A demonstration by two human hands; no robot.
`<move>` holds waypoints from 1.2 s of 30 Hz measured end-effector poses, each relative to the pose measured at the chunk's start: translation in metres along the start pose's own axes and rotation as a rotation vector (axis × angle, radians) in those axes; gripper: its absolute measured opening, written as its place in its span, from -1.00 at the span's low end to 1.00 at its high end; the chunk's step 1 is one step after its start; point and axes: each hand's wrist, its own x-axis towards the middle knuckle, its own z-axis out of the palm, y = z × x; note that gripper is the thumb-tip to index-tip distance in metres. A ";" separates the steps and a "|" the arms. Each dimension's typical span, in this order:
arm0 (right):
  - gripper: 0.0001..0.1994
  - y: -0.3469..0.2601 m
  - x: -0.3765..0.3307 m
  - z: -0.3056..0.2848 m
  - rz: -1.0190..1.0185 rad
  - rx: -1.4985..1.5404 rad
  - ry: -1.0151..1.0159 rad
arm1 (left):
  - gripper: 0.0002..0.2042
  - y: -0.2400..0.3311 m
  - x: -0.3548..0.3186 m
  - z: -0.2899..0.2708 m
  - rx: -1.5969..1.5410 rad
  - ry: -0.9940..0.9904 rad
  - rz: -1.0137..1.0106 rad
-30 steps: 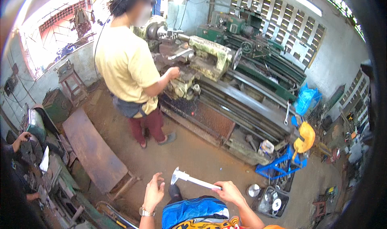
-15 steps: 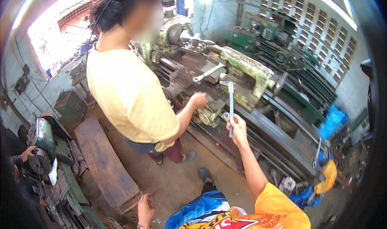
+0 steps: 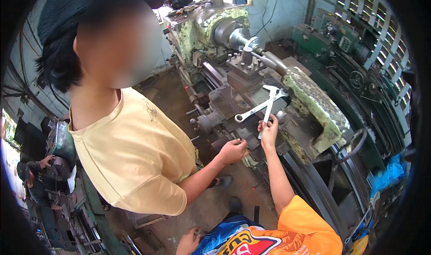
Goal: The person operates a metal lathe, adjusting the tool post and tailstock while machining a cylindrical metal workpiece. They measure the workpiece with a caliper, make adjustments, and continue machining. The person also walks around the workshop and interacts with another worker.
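My right hand (image 3: 268,133) is closed around the lower beam of a silver vernier caliper (image 3: 269,107). The caliper points away from me, its jaws crossing in view over the far end of a combination wrench (image 3: 253,112). That wrench lies on the carriage of a worn lathe (image 3: 242,82); whether the caliper touches it I cannot tell. Down at the lower edge hangs my left hand (image 3: 188,242), fingers loosely bent and apart, with nothing visible in it. Just left of my right hand is a co-worker's closed hand (image 3: 234,151); its contents are hidden.
A person in a pale yellow shirt (image 3: 134,151) stands close on my left, facing the lathe. The lathe's tailstock (image 3: 314,106) has a handwheel (image 3: 352,145) on the right. Behind stands a green lathe (image 3: 332,44). Another person (image 3: 38,178) works at a machine far left.
My view has come closer to the lathe and the person beside me. My right hand has carried the caliper forward until it overlaps the wrench. My left hand still hangs low.
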 end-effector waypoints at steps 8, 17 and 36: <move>-0.43 -0.011 -0.021 -0.016 0.092 0.170 -0.021 | -0.61 -0.013 -0.004 -0.027 0.008 0.173 -0.175; -0.66 -0.043 -0.089 -0.044 -0.151 0.097 0.258 | -0.60 -0.047 -0.038 0.004 -0.077 0.110 -0.137; -0.85 -0.089 -0.743 0.104 -0.621 -0.178 -2.414 | -0.53 -0.264 -0.418 0.091 -0.290 0.910 -0.512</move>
